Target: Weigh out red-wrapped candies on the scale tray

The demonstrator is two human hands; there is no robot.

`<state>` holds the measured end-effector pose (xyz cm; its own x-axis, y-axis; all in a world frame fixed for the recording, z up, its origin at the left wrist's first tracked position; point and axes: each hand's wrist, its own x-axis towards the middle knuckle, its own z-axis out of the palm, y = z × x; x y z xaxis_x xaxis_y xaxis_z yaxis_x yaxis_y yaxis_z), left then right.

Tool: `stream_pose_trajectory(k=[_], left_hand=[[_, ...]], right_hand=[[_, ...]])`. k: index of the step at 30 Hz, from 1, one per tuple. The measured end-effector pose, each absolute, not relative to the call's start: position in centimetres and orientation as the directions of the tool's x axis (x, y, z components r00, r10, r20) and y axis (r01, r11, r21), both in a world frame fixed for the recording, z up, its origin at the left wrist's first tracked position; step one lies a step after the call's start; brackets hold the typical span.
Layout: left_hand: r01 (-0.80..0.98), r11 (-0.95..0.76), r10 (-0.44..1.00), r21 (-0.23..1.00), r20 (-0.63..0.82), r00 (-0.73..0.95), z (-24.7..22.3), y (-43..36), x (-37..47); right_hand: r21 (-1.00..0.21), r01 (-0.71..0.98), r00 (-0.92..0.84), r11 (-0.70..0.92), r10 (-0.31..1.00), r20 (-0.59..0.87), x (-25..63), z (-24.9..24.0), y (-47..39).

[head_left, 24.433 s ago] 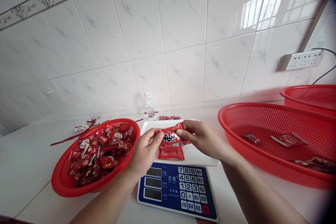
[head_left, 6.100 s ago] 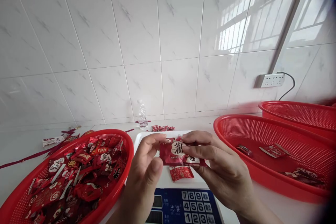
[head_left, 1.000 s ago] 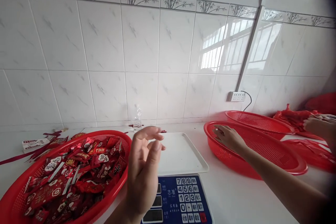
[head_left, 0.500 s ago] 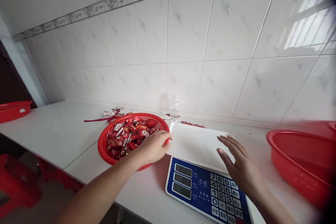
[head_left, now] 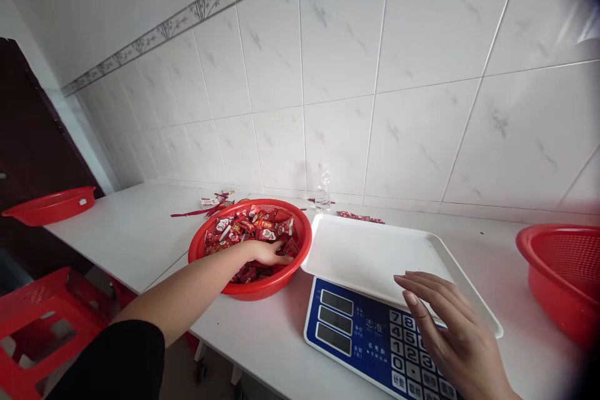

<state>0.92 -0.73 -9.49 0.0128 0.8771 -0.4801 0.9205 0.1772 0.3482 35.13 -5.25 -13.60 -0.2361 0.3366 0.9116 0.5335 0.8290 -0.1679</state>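
My left hand (head_left: 268, 253) reaches into a red plastic basket (head_left: 304, 240) of small red-wrapped candies (head_left: 237, 228). Its thumb and fingers are apart and touch the wrappers on the basket's right side; the fingertips are partly hidden among them. Over the keypad and tray edge of a blue and white digital scale (head_left: 347, 350) hovers my right hand (head_left: 450, 325), open, fingers stretched out and holding nothing. The scale's white tray (head_left: 370, 250) bears nothing that I can see. Part of the keypad is covered by the right hand.
A second red basket (head_left: 562, 281) stands at the right, another (head_left: 51, 205) at the far left table end. Behind the tray are a clear plastic bottle (head_left: 323, 190) and red packets (head_left: 360, 217). A red stool (head_left: 42, 300) stands below left.
My left hand has moved left and down from the tray's edge into the basket of candies. My right hand stays open near the scale, slightly lower. The view has shifted.
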Motion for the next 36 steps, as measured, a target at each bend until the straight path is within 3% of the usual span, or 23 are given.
stream_pose_trajectory(k=[11, 19, 26, 33, 36], left_hand=[[0.829, 0.188, 0.903, 0.527, -0.425, 0.065, -8.0, -0.5, -0.5], [0.745, 0.159, 0.973, 0.647, -0.231, -0.007, -5.7, -0.6, -1.3], [0.666, 0.02, 0.999, 0.746, 0.014, -0.046, -3.8, 0.2, 0.1], [0.373, -0.062, 0.994, 0.926, 0.022, 0.111, -3.7, 1.0, 9.6], [0.435, -0.077, 0.975, 0.897, -0.023, 0.221, -4.7, 1.3, 13.4]], right_hand=[[-0.247, 0.533, -0.171, 0.809, 0.389, 0.905, 35.7, -13.3, -5.1], [-0.282, 0.527, -0.155, 0.801, 0.417, 0.896, 35.8, -13.2, -5.1], [-0.345, 0.525, -0.115, 0.778, 0.466, 0.877, 35.9, -13.1, -5.0], [-0.349, 0.521, -0.11, 0.779, 0.466, 0.878, 36.1, -12.8, -4.9], [-0.378, 0.535, -0.093, 0.756, 0.497, 0.863, 36.3, -12.8, -4.6]])
